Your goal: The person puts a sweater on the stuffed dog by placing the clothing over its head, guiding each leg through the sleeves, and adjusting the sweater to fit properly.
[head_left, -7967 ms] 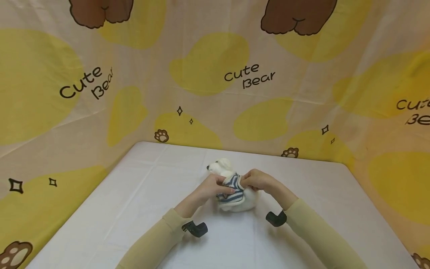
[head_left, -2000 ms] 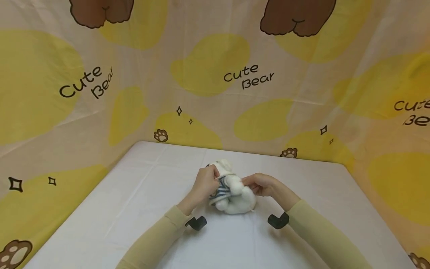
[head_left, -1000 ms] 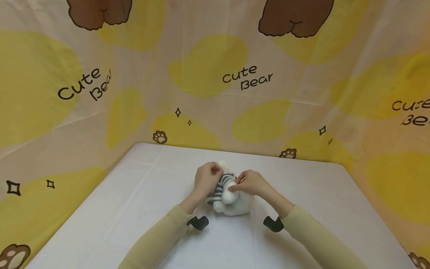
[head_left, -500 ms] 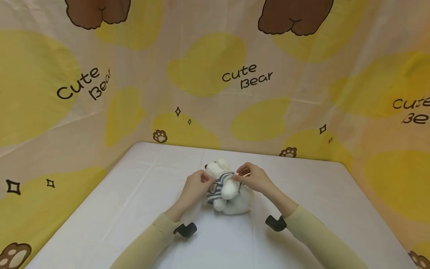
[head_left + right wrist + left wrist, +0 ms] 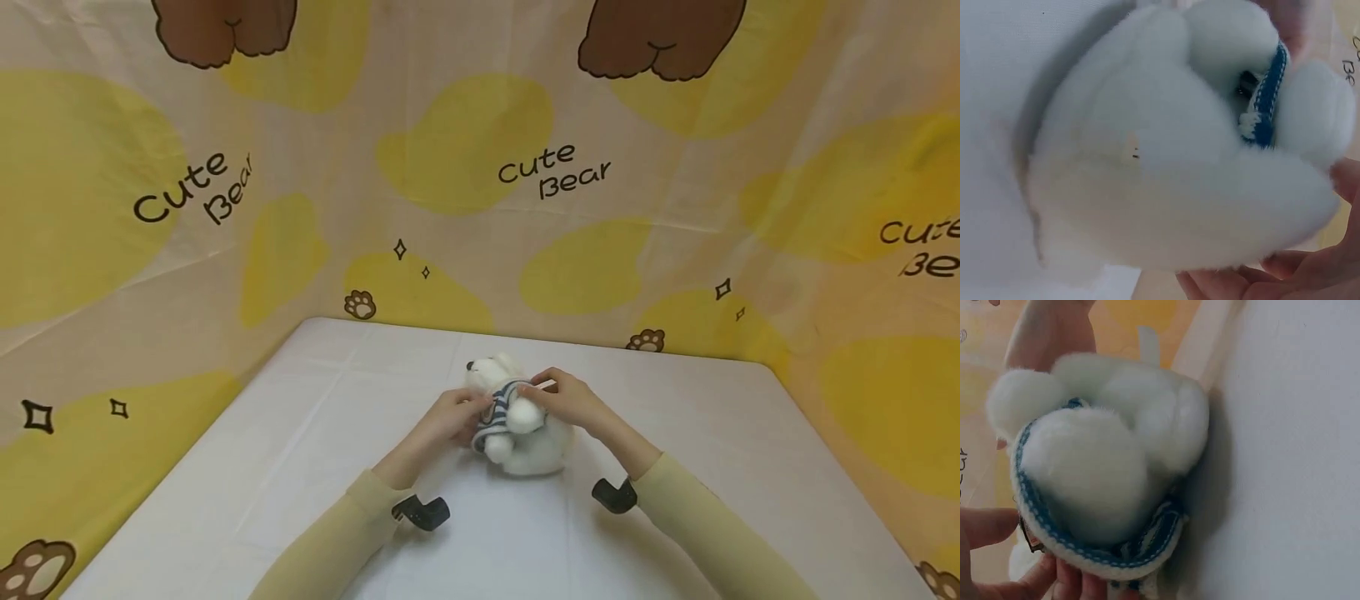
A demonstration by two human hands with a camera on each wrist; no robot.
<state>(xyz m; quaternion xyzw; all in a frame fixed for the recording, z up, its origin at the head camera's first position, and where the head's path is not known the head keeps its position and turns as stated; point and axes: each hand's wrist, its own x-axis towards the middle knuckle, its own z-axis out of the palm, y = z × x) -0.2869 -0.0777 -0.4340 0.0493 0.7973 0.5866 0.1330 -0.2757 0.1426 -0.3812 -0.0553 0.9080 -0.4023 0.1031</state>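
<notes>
A white plush dog [image 5: 540, 452] lies on the table, its head toward the back left and its dark nose pointing left. A blue-and-white striped knitted vest [image 5: 501, 407] is around its upper body. My left hand [image 5: 450, 417] pinches the vest's front; in the left wrist view, thumb and fingers meet at the vest's white hem [image 5: 1079, 561]. My right hand [image 5: 567, 398] holds the vest at the near shoulder, above a white paw [image 5: 525, 415]. The right wrist view shows the dog's rounded rear [image 5: 1147, 169], with my right fingers [image 5: 1266, 281] partly hidden behind it.
The white tabletop [image 5: 337, 392] extends around the toy to its rounded back corners. A yellow printed cloth [image 5: 465, 142] hangs behind and along both sides. A black camera mount sits below each wrist, the left mount [image 5: 423, 512] and the right mount [image 5: 615, 496].
Eight seconds ago the vest covered more of the back; now a white paw lies outside it. In the last half second the left hand came in to the vest front, and the toy shifted slightly right.
</notes>
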